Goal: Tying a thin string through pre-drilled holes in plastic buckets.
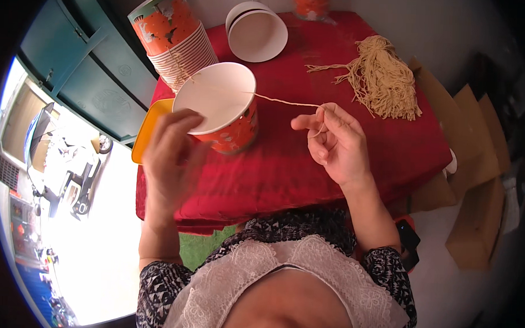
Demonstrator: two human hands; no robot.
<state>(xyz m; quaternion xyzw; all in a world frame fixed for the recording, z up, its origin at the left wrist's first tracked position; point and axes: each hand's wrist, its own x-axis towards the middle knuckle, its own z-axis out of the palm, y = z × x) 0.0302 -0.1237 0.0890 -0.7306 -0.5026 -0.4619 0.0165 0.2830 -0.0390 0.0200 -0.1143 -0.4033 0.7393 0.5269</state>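
An orange-patterned paper bucket (231, 137) with a white inside stands on the table in front of me, its mouth tilted toward me. My right hand (341, 143) pinches a thin beige cord (288, 101) between thumb and fingers, right of the bucket. From there the cord runs taut leftward across the bucket's rim; a knotted part shows beyond the rim, by the stacked buckets. My left hand (169, 155) is at the bucket's near left rim, blurred by motion, and whether it touches the bucket or holds anything is unclear.
A tall leaning stack of matching buckets (177, 51) is at the far left. White tubs (258, 36) lie on their sides at the back. A bundle of beige cords (387, 81) rests on the red-covered table (308, 183). A yellow object (149, 131) and cardboard (471, 142) flank it.
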